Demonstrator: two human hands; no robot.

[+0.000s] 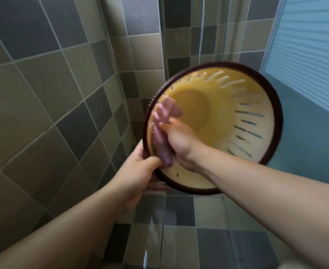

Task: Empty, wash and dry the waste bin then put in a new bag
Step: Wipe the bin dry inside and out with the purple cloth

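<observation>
Left hand [140,171] grips the bin [256,105] rim; right hand [181,140] clutches a purple cloth [163,133] inside.

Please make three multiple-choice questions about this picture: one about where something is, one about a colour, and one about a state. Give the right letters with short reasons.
1. Where is the cloth?
A. inside the bin, against its wall
B. on the floor
C. over the left forearm

2. What colour is the rim of the bin?
A. white
B. dark brown
C. green

3. How is the bin held?
A. standing on the floor
B. upside down on a shelf
C. lifted, its opening facing the camera

Answers: 1 A, the right hand presses the cloth there. 2 B, a dark ring surrounds the yellow inside. 3 C, the left hand grips the rim in the air.
</observation>
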